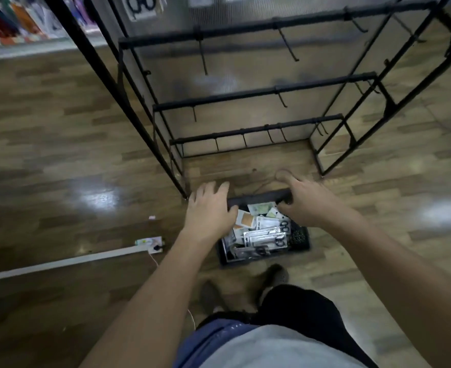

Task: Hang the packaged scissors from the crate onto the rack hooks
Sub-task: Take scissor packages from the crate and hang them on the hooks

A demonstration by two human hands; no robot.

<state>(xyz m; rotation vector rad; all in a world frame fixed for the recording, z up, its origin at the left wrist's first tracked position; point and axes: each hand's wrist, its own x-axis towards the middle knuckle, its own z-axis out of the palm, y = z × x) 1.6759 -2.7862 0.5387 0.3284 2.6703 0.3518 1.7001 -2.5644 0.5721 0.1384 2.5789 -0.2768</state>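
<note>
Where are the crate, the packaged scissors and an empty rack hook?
crate (258, 198): head view, on its far rim.
packaged scissors (266, 236): head view, on the top pack of the pile inside.
rack hook (288, 45): head view, mid-shaft of the middle hook on the highest bar.

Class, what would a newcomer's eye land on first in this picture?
Two bare arms reach down the middle, the left hand and right hand at the far rim of a black crate on the floor, heaped with packaged scissors. Beyond it stands a black rack with rows of bare hooks.
</note>
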